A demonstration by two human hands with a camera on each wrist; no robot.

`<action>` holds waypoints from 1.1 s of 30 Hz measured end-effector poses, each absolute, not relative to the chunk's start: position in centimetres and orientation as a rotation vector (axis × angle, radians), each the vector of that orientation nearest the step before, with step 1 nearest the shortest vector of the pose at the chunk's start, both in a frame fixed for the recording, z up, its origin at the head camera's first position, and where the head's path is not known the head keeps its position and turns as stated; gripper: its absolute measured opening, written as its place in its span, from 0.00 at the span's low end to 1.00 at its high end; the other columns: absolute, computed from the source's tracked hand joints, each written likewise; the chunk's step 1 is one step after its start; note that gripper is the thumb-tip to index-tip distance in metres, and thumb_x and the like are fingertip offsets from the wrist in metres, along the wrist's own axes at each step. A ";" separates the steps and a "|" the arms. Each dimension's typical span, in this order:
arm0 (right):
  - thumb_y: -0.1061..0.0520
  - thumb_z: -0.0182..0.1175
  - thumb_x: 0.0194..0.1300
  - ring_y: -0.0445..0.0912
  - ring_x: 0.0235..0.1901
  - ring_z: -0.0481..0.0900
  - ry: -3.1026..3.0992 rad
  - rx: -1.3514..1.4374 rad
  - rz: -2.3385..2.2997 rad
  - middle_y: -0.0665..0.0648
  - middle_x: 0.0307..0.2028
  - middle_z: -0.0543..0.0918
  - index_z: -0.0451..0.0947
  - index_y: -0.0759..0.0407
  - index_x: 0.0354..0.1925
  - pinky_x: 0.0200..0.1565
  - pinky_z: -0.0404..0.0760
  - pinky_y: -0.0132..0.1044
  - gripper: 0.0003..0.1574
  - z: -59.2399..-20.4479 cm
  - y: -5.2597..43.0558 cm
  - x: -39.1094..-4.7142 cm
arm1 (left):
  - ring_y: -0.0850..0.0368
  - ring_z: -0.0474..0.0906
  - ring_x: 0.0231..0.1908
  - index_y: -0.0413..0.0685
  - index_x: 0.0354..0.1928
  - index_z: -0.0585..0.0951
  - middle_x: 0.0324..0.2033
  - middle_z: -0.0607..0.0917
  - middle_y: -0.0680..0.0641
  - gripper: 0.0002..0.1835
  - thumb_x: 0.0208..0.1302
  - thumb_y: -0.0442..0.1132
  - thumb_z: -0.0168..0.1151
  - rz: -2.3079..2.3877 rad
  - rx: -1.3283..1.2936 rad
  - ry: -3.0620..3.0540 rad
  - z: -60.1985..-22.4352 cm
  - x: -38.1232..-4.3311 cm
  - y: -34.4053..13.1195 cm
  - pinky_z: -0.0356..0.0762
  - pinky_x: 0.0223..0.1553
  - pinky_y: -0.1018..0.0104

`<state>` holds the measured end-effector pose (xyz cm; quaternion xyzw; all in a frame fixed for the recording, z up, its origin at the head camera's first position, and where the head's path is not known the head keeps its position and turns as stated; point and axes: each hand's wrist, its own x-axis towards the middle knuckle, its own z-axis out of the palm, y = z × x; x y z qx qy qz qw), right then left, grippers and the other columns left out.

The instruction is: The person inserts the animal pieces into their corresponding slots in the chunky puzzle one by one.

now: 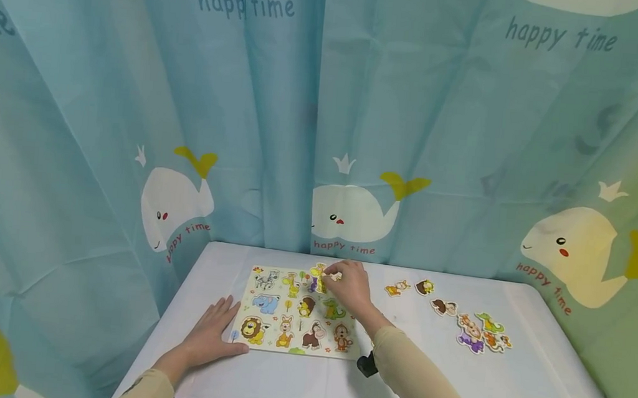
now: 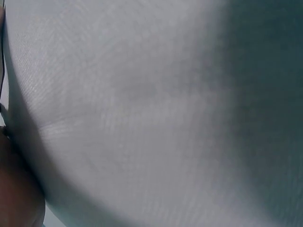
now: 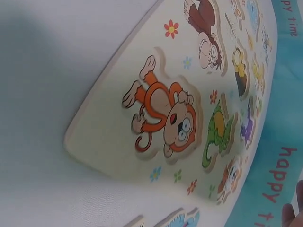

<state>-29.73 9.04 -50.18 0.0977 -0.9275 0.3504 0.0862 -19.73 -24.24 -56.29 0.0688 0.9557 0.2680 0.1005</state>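
Note:
A pale puzzle board (image 1: pixel 262 347) with several animal-shaped recesses lies flat on the table. In the head view my right hand (image 1: pixel 350 286) is over its far right part and pinches a yellow giraffe puzzle piece (image 1: pixel 319 273), which overlaps the purple animal's recess. Only fingertips of the right hand (image 3: pixel 294 213) show at the right wrist view's edge; the piece is outside that view. The orange monkey recess (image 3: pixel 163 113) lies close to that camera. My left hand (image 1: pixel 212 331) rests at the board's left edge, fingers extended, thumb at the near left corner.
Loose animal pieces lie right of the board: a kangaroo (image 1: pixel 397 287), a hedgehog (image 1: pixel 424 286), a crocodile (image 1: pixel 490 323) and several others, some overlapping. A blue piece (image 3: pixel 177 221) shows beside the board. A whale-print curtain (image 1: pixel 279 127) hangs behind the white table (image 1: pixel 281 390).

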 end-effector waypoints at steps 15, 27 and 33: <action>0.50 0.69 0.63 0.51 0.49 0.74 -2.817 0.324 0.996 0.51 0.44 0.84 0.90 0.49 0.35 0.56 0.74 0.54 0.06 -51.4 6.4 -31.3 | 0.34 0.38 0.78 0.42 0.80 0.56 0.80 0.49 0.35 0.65 0.49 0.72 0.71 0.792 0.212 2.820 -56.1 -19.8 -24.5 0.37 0.78 0.39; 0.51 0.70 0.64 0.49 0.48 0.73 -2.854 0.286 0.974 0.50 0.42 0.83 0.89 0.49 0.35 0.55 0.73 0.51 0.05 -52.4 4.9 -31.7 | 0.36 0.37 0.79 0.43 0.80 0.55 0.80 0.49 0.36 0.65 0.50 0.73 0.70 0.786 0.226 2.821 -56.3 -20.0 -24.3 0.37 0.78 0.40; 0.49 0.68 0.66 0.47 0.44 0.71 -2.873 0.270 0.960 0.47 0.38 0.81 0.89 0.47 0.35 0.51 0.73 0.48 0.05 -53.0 4.5 -31.9 | 0.36 0.38 0.79 0.43 0.80 0.56 0.80 0.49 0.36 0.64 0.50 0.73 0.70 0.787 0.220 2.822 -56.4 -19.9 -24.3 0.37 0.78 0.40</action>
